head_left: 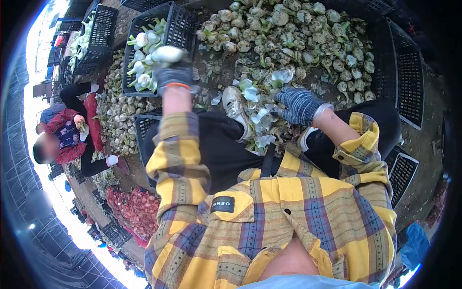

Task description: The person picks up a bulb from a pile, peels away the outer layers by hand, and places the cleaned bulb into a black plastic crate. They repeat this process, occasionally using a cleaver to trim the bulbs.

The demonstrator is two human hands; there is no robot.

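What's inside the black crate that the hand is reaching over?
The black crate holds trimmed white bulbs with short green stalks, piled at its lower end. The left hand, holding another bulb, covers some. What lies under the pile cannot be seen.

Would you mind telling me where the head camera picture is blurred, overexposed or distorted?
In the head view, fisheye bends the edges inside a dark round border; the left margin is blown out by daylight. The left hand and the white bulb it holds over the black crate are motion-blurred, while the right hand and the pile of bulbs look fairly sharp in even light.
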